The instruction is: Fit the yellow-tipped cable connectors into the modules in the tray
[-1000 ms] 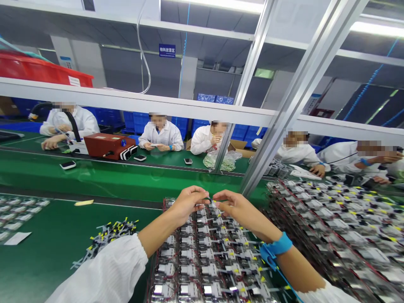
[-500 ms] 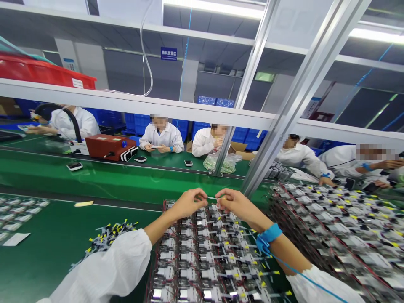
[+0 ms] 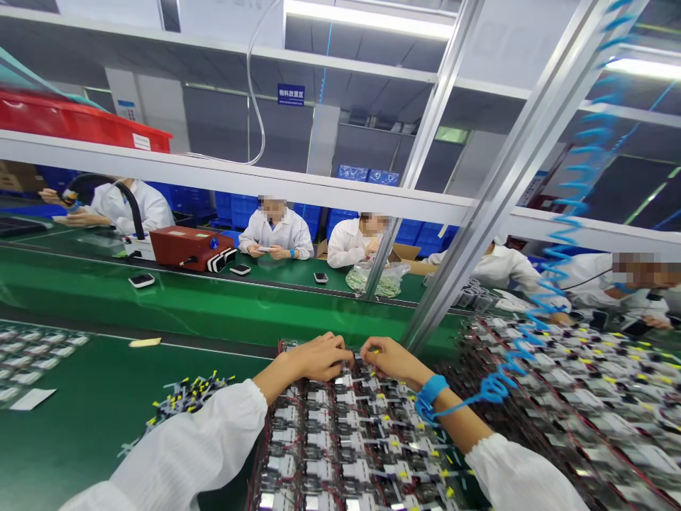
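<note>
Far left on the green desk (image 3: 96, 440): rows of pale flat modules (image 3: 32, 355), with a white card (image 3: 32, 399) just beside them. Next, a loose heap of grey leads (image 3: 186, 401) tipped yellow. A white sleeve (image 3: 191, 440) passes near it to the left hand (image 3: 316, 358), its fingers (image 3: 333, 351) curled closed on the far end of the middle stack (image 3: 345, 440) of modules, which is thick with red wires and yellow tabs. Whatever they pinch is hidden. The right hand (image 3: 391, 358) sits just beside it on the same end, fingers (image 3: 372, 349) bunched closed by a yellow tab (cannot tell if they hold it). On that wrist, a blue strap (image 3: 432, 394), its coiled cord (image 3: 558, 241) rising to upper right. Further right, a second wired stack (image 3: 574, 411). Across the line, beyond a red box (image 3: 191, 248), co-workers (image 3: 275, 231) in white sit working.
</note>
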`<state>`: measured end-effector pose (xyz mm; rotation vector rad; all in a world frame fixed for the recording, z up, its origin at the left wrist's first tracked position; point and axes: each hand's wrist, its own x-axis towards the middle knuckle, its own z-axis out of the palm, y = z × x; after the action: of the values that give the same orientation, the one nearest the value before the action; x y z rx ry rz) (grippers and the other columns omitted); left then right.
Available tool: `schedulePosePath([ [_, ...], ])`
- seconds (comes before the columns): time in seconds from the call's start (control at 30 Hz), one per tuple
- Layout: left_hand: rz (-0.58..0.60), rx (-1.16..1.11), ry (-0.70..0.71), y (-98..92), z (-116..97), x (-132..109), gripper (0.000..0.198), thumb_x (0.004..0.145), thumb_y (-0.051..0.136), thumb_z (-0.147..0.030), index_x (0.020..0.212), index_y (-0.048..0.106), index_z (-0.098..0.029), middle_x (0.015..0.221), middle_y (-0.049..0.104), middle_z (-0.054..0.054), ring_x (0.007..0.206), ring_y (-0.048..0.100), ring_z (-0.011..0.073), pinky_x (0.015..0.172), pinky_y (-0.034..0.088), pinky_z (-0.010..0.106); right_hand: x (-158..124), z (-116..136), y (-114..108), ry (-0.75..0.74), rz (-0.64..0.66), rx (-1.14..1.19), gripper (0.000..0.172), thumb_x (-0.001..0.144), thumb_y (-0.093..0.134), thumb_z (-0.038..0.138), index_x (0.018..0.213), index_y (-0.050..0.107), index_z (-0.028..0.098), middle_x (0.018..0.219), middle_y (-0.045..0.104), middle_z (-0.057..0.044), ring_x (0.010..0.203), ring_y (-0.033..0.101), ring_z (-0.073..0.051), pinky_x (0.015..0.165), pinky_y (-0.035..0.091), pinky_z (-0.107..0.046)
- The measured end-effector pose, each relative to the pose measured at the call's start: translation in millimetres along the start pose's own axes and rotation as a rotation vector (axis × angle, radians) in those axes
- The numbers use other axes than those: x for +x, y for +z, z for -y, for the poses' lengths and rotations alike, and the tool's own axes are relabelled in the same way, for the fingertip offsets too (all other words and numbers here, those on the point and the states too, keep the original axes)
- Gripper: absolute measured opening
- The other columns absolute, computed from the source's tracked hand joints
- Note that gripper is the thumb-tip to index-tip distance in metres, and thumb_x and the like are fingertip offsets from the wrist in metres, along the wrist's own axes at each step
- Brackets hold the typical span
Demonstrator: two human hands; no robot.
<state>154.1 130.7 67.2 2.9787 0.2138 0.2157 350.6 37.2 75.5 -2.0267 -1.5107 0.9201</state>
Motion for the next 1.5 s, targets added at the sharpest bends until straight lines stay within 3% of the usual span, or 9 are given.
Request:
schedulePosePath([
  [0.1,-0.051,-0.133,-0.034,0.9,0,-3,0.023,0.090,0.056,-0.032,0.111,0.061,-0.024,0.104,0.056,0.006,0.097,0.054,0.0227,0.085,0.040,0.031,2,2,4,0.006,0.017,0.010,0.021,0.098,0.058,0.034,0.099,0.063,0.014,0.085,0.063,-0.001,0.065,0.061,-0.011,0.059,0.054,-0.025],
  [0.23,-0.096,-0.270,-0.122,7.8,0,-4,0.022,0.089,0.059,-0.028,0.110,0.060,-0.024,0.101,0.063,0.004,0.099,0.057,0.0229,0.086,0.041,0.030,4,5,10,0.000,0.039,0.002,0.021,0.097,0.059,0.033,0.092,0.063,0.013,0.079,0.062,0.001,0.062,0.060,-0.011,0.058,0.053,-0.024],
  [0.37,-0.151,-0.316,-0.203,15.9,0,-3,0.030,0.086,0.065,-0.031,0.114,0.062,-0.022,0.104,0.068,0.006,0.101,0.060,0.0249,0.085,0.042,0.031,5,8,12,-0.014,0.043,-0.023,0.019,0.096,0.062,0.030,0.090,0.064,0.013,0.081,0.063,0.001,0.066,0.061,-0.012,0.059,0.053,-0.025],
  [0.63,-0.200,-0.347,-0.253,22.9,0,-3,0.025,0.082,0.070,-0.031,0.105,0.070,-0.022,0.103,0.071,0.005,0.101,0.062,0.0244,0.086,0.042,0.030,2,17,12,-0.020,0.051,-0.119,0.017,0.094,0.063,0.029,0.088,0.066,0.014,0.087,0.066,-0.001,0.077,0.063,-0.016,0.070,0.055,-0.030],
  [1.0,-0.191,-0.348,-0.279,21.8,-2,0,0.024,0.080,0.072,-0.033,0.101,0.072,-0.022,0.096,0.074,0.004,0.095,0.065,0.0223,0.082,0.043,0.027,14,3,18,-0.065,0.067,-0.171,0.019,0.094,0.064,0.031,0.089,0.066,0.013,0.089,0.066,-0.001,0.078,0.064,-0.016,0.070,0.055,-0.031],
  [1.2,-0.166,-0.329,-0.296,21.4,-2,2,0.023,0.081,0.070,-0.034,0.100,0.072,-0.021,0.096,0.073,0.004,0.094,0.065,0.0218,0.081,0.044,0.026,24,-8,23,-0.097,0.053,-0.150,0.022,0.093,0.065,0.034,0.099,0.066,0.012,0.101,0.065,-0.003,0.084,0.064,-0.020,0.071,0.056,-0.032],
  [1.5,-0.152,-0.314,-0.269,19.2,-1,4,0.019,0.083,0.067,-0.032,0.098,0.072,-0.021,0.097,0.073,0.005,0.096,0.065,0.0223,0.081,0.043,0.027,16,3,17,-0.110,0.051,-0.200,0.018,0.094,0.064,0.030,0.096,0.066,0.013,0.098,0.066,-0.003,0.086,0.064,-0.018,0.076,0.055,-0.034],
])
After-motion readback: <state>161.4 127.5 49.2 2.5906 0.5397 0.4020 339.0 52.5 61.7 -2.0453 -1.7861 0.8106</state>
